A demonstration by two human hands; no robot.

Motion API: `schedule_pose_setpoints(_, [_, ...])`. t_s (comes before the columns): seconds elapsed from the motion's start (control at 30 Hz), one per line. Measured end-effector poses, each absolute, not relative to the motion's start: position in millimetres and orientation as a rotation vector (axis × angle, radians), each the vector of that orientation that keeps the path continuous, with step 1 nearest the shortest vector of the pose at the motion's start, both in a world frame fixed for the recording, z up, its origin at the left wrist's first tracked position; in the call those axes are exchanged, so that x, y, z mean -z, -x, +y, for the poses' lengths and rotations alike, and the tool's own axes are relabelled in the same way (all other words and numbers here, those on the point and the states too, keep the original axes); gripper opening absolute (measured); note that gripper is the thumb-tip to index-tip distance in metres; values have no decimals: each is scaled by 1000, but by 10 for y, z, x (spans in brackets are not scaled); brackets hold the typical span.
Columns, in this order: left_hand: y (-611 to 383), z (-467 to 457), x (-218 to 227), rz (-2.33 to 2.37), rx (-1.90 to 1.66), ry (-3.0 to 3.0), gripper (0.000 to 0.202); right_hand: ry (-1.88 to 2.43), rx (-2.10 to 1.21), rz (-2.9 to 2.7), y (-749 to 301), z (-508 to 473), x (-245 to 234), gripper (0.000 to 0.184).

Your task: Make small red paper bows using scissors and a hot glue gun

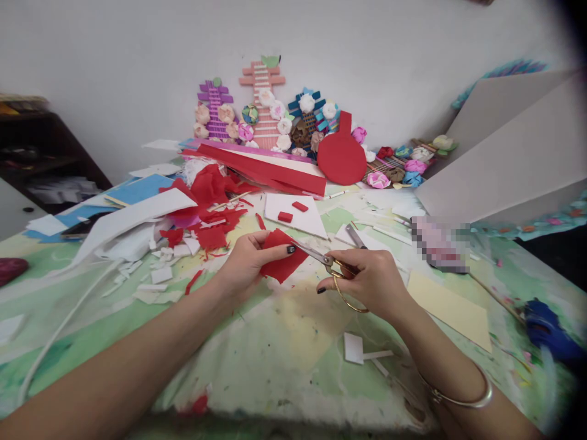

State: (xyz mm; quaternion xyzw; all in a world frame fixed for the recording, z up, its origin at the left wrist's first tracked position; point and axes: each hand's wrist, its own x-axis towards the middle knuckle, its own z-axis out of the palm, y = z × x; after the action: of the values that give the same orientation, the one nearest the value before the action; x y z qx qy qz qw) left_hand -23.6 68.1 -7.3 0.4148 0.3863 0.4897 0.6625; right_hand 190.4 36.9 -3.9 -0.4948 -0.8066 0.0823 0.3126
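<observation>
My left hand (245,260) pinches a piece of red paper (285,266) between thumb and fingers, above the middle of the table. With fingers through its gold loops, my right hand (373,278) holds a pair of scissors (316,253). The blades point left and meet the upper edge of the red paper; whether they are parted is hard to make out. Just beyond my hands lies a white foam board (293,221) with two small red blocks (285,217) on it.
Red scraps (215,226) and white offcuts pile up at left. A red paddle shape (342,156) leans at the back among flower-decorated crafts (263,110). At right are a grey folded board (499,140), a yellow sheet (449,308) and a blue glue gun (548,330). A white cable (68,324) crosses the left side.
</observation>
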Motion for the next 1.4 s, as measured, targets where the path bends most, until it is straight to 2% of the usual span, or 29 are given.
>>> schedule_pose_setpoints(0.4, [229,683,85,889,-1087,-964,15,1339,-227,-2121,-1919,366,39,47])
schedule_pose_setpoints(0.73, [248,694,92,880,-1075,-1012,19,1425,-239,-2060,-1893,336,1,41])
schedule_pose_setpoints(0.93, [234,691,101,875,-1056,-1061,14,1415,-187,-2131,-1850,328,0,40])
schedule_pose_setpoints(1.4, [229,667,133,883,-1056,-1040,16,1348,-80,-2086,-1855,346,83,47])
